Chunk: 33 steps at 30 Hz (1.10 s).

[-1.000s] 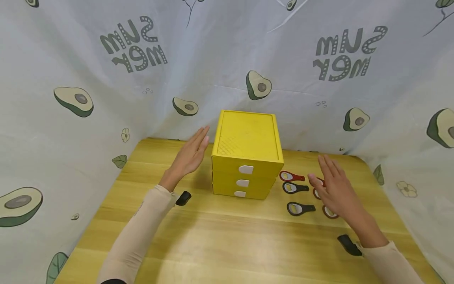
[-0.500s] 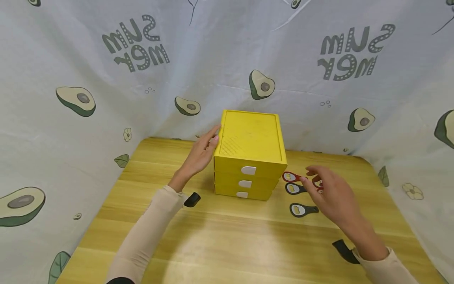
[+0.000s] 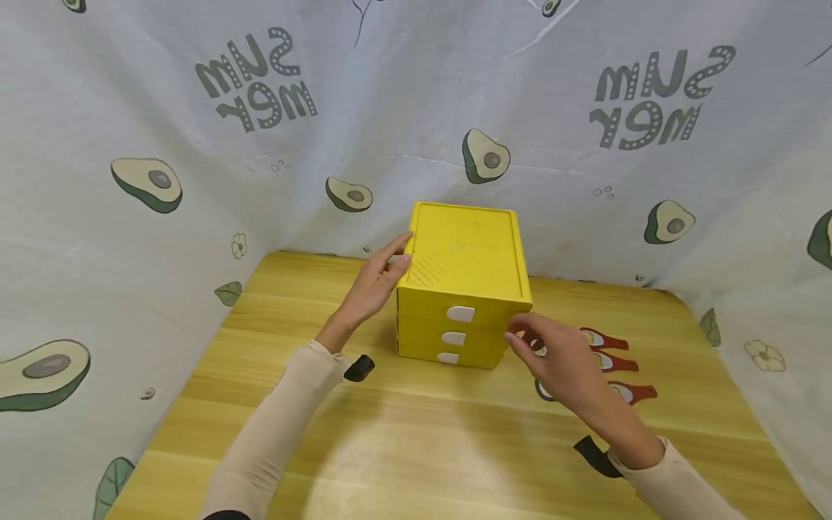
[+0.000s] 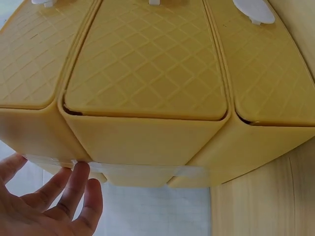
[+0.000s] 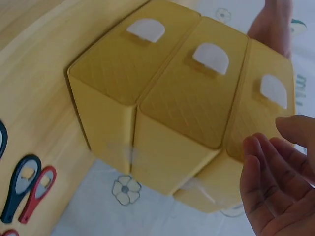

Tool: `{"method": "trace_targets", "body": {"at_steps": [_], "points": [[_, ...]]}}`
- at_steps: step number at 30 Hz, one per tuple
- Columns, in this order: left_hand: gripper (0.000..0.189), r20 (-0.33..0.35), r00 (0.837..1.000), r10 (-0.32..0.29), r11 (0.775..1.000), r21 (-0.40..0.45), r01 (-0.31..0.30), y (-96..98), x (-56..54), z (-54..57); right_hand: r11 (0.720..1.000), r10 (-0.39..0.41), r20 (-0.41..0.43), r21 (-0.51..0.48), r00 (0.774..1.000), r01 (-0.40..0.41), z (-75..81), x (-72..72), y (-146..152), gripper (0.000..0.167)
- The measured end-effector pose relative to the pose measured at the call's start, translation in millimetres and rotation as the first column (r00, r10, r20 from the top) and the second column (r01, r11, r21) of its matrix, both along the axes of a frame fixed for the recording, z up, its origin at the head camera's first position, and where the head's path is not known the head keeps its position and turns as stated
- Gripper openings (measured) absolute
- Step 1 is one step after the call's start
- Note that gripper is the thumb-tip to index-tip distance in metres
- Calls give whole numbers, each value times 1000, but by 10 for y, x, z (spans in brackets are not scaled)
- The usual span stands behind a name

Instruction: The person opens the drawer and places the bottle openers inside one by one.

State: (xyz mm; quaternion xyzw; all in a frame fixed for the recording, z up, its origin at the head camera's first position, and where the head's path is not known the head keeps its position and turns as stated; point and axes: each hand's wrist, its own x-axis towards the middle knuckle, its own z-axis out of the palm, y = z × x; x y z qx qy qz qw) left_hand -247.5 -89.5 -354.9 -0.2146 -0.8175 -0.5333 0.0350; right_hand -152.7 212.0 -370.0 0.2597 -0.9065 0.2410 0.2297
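Observation:
A yellow drawer box (image 3: 468,249) with three closed drawers and white pull tabs (image 3: 461,313) stands on the wooden table. Along the box's upper left edge rests my left hand (image 3: 372,285), its fingertips touching the side wall in the left wrist view. My right hand (image 3: 564,361) is at the front right corner of the box, by the top drawer. Its fingers are loosely bent and hold nothing; in the right wrist view they are apart from the pull tabs. Whether they touch the box cannot be told.
Several red bottle openers (image 3: 604,339) lie right of the box, partly behind my right hand. Dark ones, such as this bottle opener (image 5: 20,182), lie nearby. A white avocado-print cloth (image 3: 403,108) hangs behind the table (image 3: 416,448).
My left hand has moved right and come to rest on the box's left side. My right hand has moved left from above the bottle openers to the box's front right corner, its fingers bending.

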Motion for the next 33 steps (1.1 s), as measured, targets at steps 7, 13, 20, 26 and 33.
{"method": "trace_targets", "body": {"at_steps": [7,13,20,26,33], "points": [[50,18,1000,5,998,56,-6,-16,-175,-212,998,32,-14,-55,999,-33,-65,-117,-119,21],[49,10,1000,-7,998,57,6,-9,-165,-217,994,49,-39,-95,998,-52,-72,-141,-210,24],[49,17,1000,11,998,64,-12,-18,-166,-220,990,84,-50,-113,995,-89,-65,-204,-317,25],[48,38,999,-3,997,81,0,-6,-183,-229,987,82,-42,-135,996,-87,-70,-227,-382,21],[48,54,999,0,994,105,-5,-22,-184,-239,987,62,-72,-145,995,-72,-82,-250,-457,20]]}}
